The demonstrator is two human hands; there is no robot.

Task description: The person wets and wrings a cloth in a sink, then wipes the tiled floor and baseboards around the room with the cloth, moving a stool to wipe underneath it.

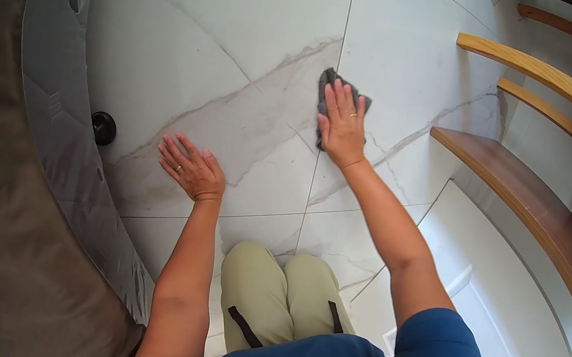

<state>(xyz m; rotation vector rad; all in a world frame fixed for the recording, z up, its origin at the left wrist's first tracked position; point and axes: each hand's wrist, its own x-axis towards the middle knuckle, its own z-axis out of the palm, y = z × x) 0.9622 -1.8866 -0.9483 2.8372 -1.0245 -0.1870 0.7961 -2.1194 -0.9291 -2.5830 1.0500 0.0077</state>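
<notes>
My right hand [344, 124] holds a crumpled dark grey cloth [328, 79] down against the marble-patterned tile floor [197, 33]. Its fingers stretch forward over the cloth, and a ring shows on one of them. The palm hides much of the cloth, whose edges stick out around the fingers. To the left, my left hand [192, 170] lies flat and open on the tiles with nothing in it. It also wears a ring. My knees [256, 280] are on the floor between the two arms.
Along the left runs a bed-like form with grey covering [57, 85] and a brown cloth side [6, 206]. A round black object [103, 129] sits at its foot. On the right stand a wooden chair or rack [541, 74], a wooden shelf edge [501, 171] and a white panelled door [490, 322].
</notes>
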